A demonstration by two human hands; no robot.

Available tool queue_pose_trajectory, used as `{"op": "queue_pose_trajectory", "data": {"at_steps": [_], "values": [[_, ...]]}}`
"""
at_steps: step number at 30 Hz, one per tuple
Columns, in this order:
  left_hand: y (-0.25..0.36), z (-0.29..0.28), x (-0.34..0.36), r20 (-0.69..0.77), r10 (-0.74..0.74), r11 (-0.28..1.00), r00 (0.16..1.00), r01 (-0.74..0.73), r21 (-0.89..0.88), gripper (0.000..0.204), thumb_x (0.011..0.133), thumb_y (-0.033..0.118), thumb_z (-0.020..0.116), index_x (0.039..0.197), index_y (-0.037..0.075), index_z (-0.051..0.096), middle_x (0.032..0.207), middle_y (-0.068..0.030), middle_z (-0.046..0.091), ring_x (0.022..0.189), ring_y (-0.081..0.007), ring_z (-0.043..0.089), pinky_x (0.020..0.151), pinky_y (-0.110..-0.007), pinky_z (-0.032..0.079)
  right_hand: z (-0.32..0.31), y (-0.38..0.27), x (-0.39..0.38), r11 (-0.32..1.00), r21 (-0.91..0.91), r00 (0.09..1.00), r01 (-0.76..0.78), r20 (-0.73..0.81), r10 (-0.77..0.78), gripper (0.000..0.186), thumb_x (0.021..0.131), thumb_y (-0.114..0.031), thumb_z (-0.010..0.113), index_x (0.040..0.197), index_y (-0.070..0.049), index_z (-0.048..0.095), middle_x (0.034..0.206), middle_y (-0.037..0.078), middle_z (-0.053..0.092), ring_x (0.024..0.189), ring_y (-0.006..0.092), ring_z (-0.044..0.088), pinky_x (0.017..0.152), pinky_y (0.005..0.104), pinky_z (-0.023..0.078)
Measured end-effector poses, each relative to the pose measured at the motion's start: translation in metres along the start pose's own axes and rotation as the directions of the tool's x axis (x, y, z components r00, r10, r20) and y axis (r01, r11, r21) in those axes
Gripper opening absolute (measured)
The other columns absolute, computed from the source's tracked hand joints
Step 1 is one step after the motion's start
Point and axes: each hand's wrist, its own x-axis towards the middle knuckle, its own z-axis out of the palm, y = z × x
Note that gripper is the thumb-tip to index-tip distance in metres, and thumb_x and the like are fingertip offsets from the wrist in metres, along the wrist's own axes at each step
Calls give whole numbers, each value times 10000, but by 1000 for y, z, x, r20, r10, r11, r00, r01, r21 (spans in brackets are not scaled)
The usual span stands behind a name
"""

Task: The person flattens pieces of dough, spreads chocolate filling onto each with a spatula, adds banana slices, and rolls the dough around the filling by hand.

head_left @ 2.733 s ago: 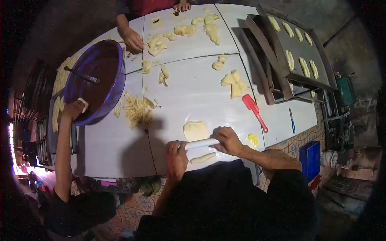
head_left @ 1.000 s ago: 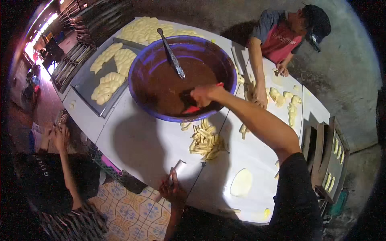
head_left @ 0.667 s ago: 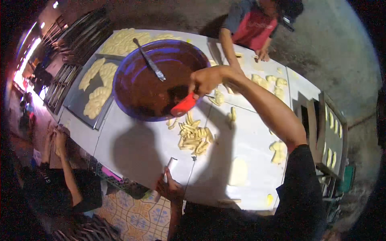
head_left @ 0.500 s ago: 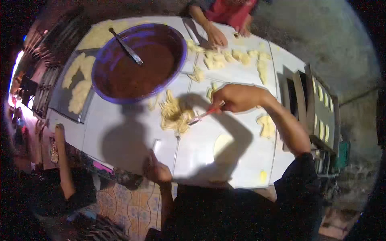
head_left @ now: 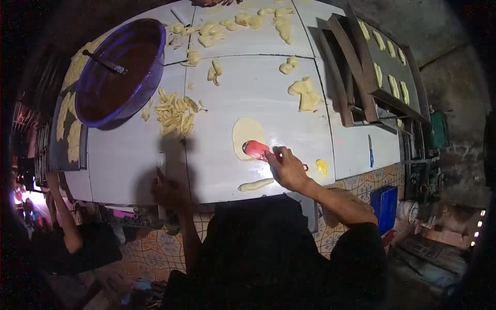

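Note:
My right hand (head_left: 287, 170) is closed on a red spatula (head_left: 257, 150), whose coated tip lies on a flat oval dough piece (head_left: 243, 129). In shadow at the table's near-left part, my left hand (head_left: 166, 190) grips a white rolling pin (head_left: 161, 161); its fingers are dim. A dough roll (head_left: 254, 186) lies near the front edge, with a yellow smear (head_left: 321, 166) to the right. A pile of banana strips (head_left: 175, 113) sits beyond my left hand.
A purple basin (head_left: 155, 79) of brown mixture holds a long utensil. Dough pieces dot the white table (head_left: 237, 82). Tilted trays (head_left: 392, 62) with dough sticks stand right, near a blue-handled knife (head_left: 371, 150). Co-workers' hands (head_left: 212, 2) and arms (head_left: 70, 232) show at top and left.
My right hand has carried the red spatula from the basin, across the banana pile, onto the dough oval. My left hand still holds the pin. The view has turned rightward.

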Motion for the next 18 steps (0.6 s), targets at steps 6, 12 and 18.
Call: {"op": "queue_pose_trajectory", "data": {"at_steps": [6,12,18], "values": [[0,7,-8,140,-151,988,979,143,65,525,916,218,605,1439,253,576,1212,-145,647,1073,-333,617,837,-497,510,-56,-12,13,981,-118,895,-155,405,190,401,973,-275,597,1290,-32,565,1167,243,527,935,421,633,814,517,589],[-19,14,-2,285,-176,980,942,194,-36,562,887,174,655,1439,241,578,1242,-146,621,1091,-340,604,884,-500,500,-129,1,71,884,271,829,-380,524,195,394,881,-65,682,1275,-53,681,887,207,678,849,348,670,766,427,543],[-2,4,-7,95,-202,960,975,216,-180,614,826,85,682,1420,203,581,1243,-155,608,1190,-370,554,998,-554,434,19,-60,155,867,427,912,256,192,-363,313,901,-87,643,1211,-59,667,1088,198,636,801,395,660,725,468,559]]}}
